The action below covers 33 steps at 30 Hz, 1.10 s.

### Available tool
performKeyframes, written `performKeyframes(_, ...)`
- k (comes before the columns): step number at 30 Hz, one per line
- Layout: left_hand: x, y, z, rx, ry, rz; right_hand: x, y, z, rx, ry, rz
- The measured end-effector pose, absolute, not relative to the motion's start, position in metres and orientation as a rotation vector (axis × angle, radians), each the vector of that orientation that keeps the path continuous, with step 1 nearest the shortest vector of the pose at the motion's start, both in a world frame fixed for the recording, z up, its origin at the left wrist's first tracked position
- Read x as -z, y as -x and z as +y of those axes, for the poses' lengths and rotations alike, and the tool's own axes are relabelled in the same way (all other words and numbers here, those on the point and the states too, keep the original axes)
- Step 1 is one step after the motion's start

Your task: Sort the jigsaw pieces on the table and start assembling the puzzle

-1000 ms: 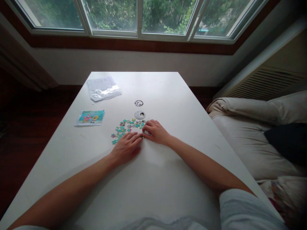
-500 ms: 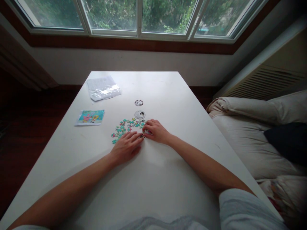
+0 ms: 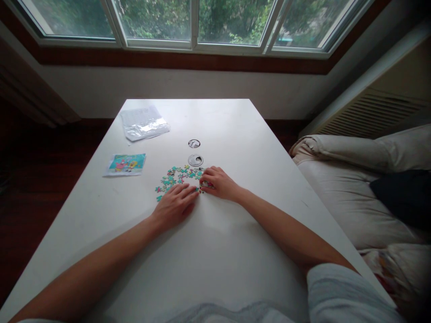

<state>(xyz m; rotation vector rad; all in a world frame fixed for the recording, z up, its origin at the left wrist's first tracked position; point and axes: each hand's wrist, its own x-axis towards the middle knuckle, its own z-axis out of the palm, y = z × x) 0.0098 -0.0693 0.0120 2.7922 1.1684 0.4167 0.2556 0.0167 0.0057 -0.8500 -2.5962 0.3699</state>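
Observation:
Small jigsaw puzzle pieces (image 3: 171, 178), mostly turquoise with some pink and yellow, lie in a loose ring on the white table (image 3: 215, 251). My left hand (image 3: 177, 200) lies palm down over the near side of the ring, fingers stretched out, their tips by a few dark little pieces. Close to its fingertips is my right hand (image 3: 219, 182), its fingers and thumb curled together around a puzzle piece (image 3: 206, 184) that shows only partly. What lies beneath both palms is hidden.
Left of the pieces lies a cartoon picture card (image 3: 127, 164) in a clear sleeve. Behind it is a clear plastic bag (image 3: 144, 123) with paper. Two round inset fittings (image 3: 195, 160) sit beyond the pieces. A beige sofa (image 3: 350, 193) stands to the right.
My left hand has shifted very slightly and its fingertips sit a little differently beside the right hand. My right hand stays nearly in place. The view has tilted a touch.

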Motion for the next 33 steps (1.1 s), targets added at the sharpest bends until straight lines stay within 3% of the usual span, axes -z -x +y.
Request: performKeyframes(33,-0.0127,-0.0114,-0.0684,-0.459,-2.768,1.134,-0.0069,-0.2578,0.0168,-0.38,0.81,-2.601)
